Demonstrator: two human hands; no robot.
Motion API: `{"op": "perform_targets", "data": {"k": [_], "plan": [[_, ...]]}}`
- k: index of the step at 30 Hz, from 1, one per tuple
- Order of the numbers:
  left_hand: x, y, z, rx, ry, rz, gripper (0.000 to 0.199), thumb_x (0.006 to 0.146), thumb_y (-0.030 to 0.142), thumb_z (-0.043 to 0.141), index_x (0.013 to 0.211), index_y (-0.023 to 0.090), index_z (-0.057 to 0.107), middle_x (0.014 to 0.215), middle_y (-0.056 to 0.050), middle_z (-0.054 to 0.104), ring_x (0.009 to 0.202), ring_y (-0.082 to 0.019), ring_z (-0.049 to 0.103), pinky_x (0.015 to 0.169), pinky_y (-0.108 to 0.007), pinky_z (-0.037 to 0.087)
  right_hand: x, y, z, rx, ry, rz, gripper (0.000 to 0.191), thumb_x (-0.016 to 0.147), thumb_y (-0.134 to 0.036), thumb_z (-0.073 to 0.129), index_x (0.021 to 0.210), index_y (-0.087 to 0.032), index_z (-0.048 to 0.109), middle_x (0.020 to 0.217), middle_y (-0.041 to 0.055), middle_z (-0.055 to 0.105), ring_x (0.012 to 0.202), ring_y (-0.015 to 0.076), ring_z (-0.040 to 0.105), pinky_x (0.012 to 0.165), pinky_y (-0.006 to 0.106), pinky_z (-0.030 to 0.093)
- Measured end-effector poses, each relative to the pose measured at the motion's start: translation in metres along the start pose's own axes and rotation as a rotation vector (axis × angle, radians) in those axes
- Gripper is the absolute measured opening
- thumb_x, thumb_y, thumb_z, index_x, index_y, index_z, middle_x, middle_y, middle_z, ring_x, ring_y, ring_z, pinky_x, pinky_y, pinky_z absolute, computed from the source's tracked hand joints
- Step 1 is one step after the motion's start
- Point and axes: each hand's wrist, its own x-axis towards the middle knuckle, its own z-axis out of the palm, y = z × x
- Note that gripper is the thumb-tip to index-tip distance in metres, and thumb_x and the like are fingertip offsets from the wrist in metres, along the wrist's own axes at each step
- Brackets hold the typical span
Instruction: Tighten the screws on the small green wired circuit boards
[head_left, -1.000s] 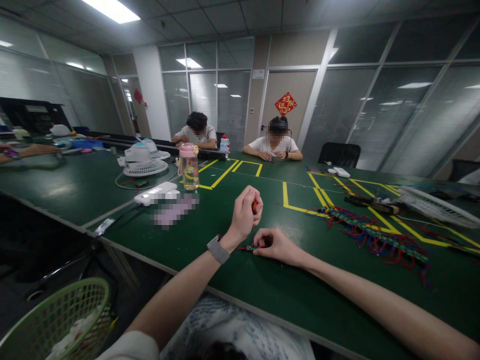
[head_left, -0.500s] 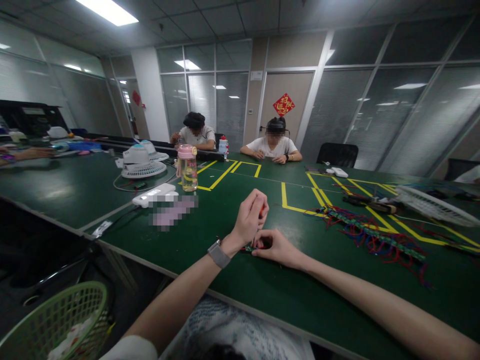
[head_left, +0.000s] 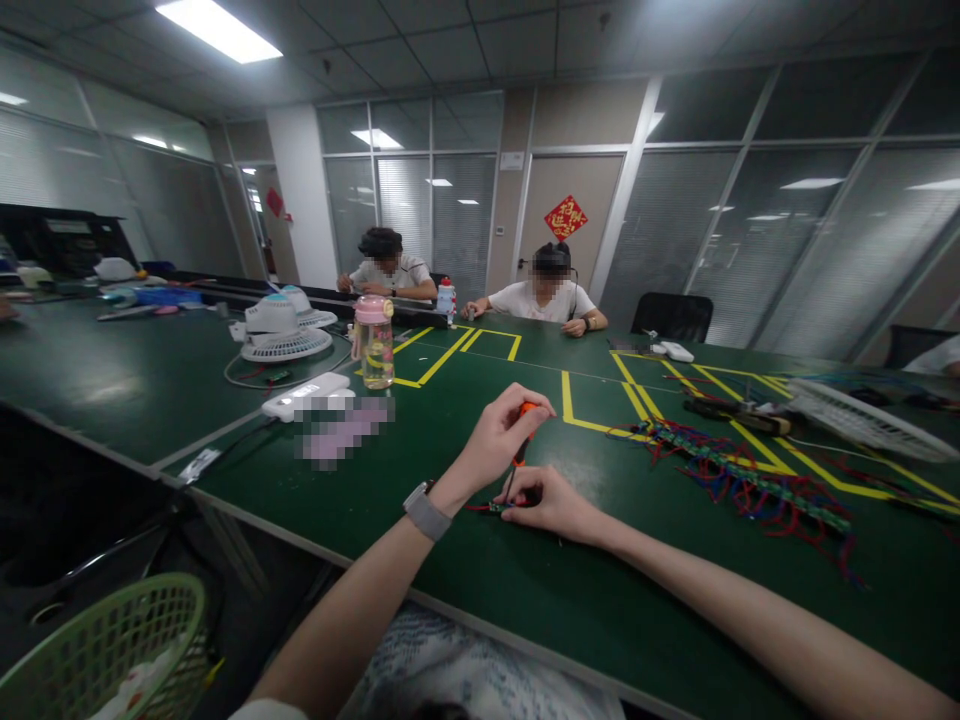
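My left hand [head_left: 501, 432], with a watch on its wrist, is closed round the top of an orange-and-black screwdriver [head_left: 520, 453]. The tool stands nearly upright, its thin shaft reaching down to a small green circuit board [head_left: 496, 508] with red wires. Low over the green table, my right hand [head_left: 551, 507] pinches the board between thumb and fingertips. Its fingers and the shaft hide part of the board, so the exact spot under the tip cannot be made out.
To the right lies a long row of wired circuit boards [head_left: 750, 475]. A pink-lidded bottle [head_left: 375, 345], a white power strip [head_left: 307, 396] and white fans [head_left: 285, 330] stand on the left. Two people sit across the table [head_left: 450, 560]. A green basket [head_left: 112, 640] is below, left.
My left hand's fingers have loosened and shifted round the screwdriver handle, showing more of the tool. My right hand stays on the board. A person opposite has spread their hands apart.
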Motion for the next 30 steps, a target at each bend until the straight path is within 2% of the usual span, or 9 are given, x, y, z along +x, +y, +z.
{"op": "perform_targets", "data": {"k": [3,5,10,12,16,18,24,28,30], "plan": [[0.001,0.0,-0.003,-0.147,-0.066,-0.055,0.022,0.09,0.034,0.044,0.096,0.017,0.058,0.079,-0.002,0.052,0.065,-0.011,0.051,0.062,-0.023,0.041,0.0,0.0,0.0,-0.01,0.001,-0.003,0.01,0.07,-0.024,0.071,0.07,-0.014,0.066,0.067,-0.0002,0.057,0.061,0.0111,0.051,0.053,0.022,0.037],[0.001,-0.002,-0.005,-0.216,-0.058,-0.066,0.023,0.091,0.034,0.04,0.095,0.017,0.056,0.077,-0.001,0.054,0.065,-0.011,0.053,0.062,-0.024,0.043,0.0,0.001,0.001,-0.03,0.019,-0.021,0.01,0.069,-0.022,0.07,0.069,-0.014,0.065,0.073,0.0012,0.06,0.063,0.0113,0.052,0.054,0.022,0.037],[0.003,-0.004,-0.009,0.013,0.063,0.077,0.018,0.083,0.031,0.057,0.077,0.015,0.062,0.082,-0.002,0.052,0.078,-0.012,0.051,0.072,-0.023,0.041,0.0,0.002,0.003,-0.099,0.046,-0.051,0.007,0.069,-0.017,0.069,0.076,-0.015,0.068,0.07,-0.0004,0.056,0.06,0.0096,0.047,0.053,0.021,0.036],[0.003,-0.004,-0.01,0.072,0.068,0.083,0.016,0.081,0.031,0.06,0.078,0.015,0.064,0.084,-0.002,0.051,0.077,-0.012,0.05,0.071,-0.023,0.04,0.0,0.002,0.004,-0.113,0.048,-0.043,0.01,0.07,-0.017,0.069,0.08,-0.016,0.07,0.067,-0.0015,0.053,0.059,0.0091,0.045,0.053,0.02,0.035],[0.002,-0.006,-0.011,-0.106,-0.006,-0.006,0.023,0.091,0.032,0.043,0.096,0.016,0.059,0.083,-0.003,0.055,0.07,-0.012,0.054,0.068,-0.025,0.043,0.001,0.0,0.002,-0.104,0.03,-0.042,0.014,0.071,-0.016,0.068,0.084,-0.016,0.071,0.068,-0.0019,0.051,0.059,0.0091,0.045,0.053,0.021,0.036],[0.003,-0.007,-0.01,-0.181,-0.005,-0.015,0.023,0.092,0.032,0.039,0.094,0.016,0.056,0.081,-0.003,0.056,0.07,-0.012,0.055,0.069,-0.027,0.045,0.002,0.0,0.0,-0.098,0.019,-0.058,0.012,0.071,-0.017,0.068,0.083,-0.015,0.07,0.07,-0.001,0.054,0.061,0.0096,0.047,0.054,0.021,0.038],[0.004,-0.005,-0.011,0.043,0.103,0.07,0.018,0.08,0.032,0.061,0.076,0.015,0.059,0.084,-0.003,0.053,0.079,-0.012,0.051,0.069,-0.022,0.042,0.003,0.002,0.001,-0.144,0.058,-0.058,0.01,0.071,-0.013,0.066,0.08,-0.016,0.068,0.074,0.0,0.057,0.065,0.011,0.051,0.058,0.022,0.041],[0.003,-0.008,-0.012,-0.116,0.037,-0.027,0.022,0.089,0.032,0.045,0.093,0.015,0.059,0.083,-0.003,0.057,0.073,-0.012,0.055,0.07,-0.025,0.044,0.001,0.002,0.005,-0.177,0.097,-0.059,0.013,0.072,-0.01,0.063,0.082,-0.016,0.068,0.075,0.0004,0.056,0.067,0.0113,0.051,0.06,0.023,0.041],[0.004,-0.009,-0.013,-0.195,0.028,-0.027,0.025,0.091,0.031,0.039,0.093,0.015,0.058,0.081,-0.003,0.058,0.073,-0.013,0.057,0.072,-0.028,0.046,0.0,0.001,0.006,-0.162,0.093,-0.056,0.012,0.072,-0.01,0.063,0.083,-0.015,0.067,0.077,0.0011,0.057,0.068,0.0117,0.052,0.061,0.023,0.042]]}}
